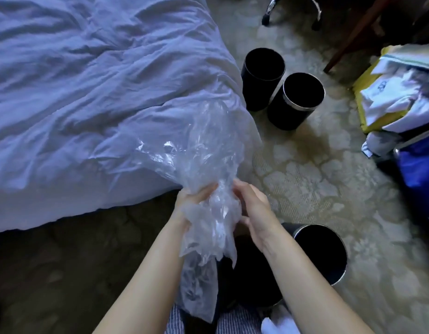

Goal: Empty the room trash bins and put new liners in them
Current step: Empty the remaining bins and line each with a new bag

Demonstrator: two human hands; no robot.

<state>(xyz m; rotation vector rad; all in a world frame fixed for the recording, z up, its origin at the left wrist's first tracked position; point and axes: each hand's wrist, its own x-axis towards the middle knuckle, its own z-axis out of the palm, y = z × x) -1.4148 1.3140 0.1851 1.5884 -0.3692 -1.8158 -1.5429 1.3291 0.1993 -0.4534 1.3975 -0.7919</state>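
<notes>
Left hand [193,201], right hand [253,213]: fingers clamped on bunched liner [204,160]. Liner hangs lengthwise past fingers. Nearest bin [252,280] directly beneath, likely target.

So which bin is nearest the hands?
The bin under the left hand and right hand. The side bin stands further right; the far bins sit by the bed.
</notes>
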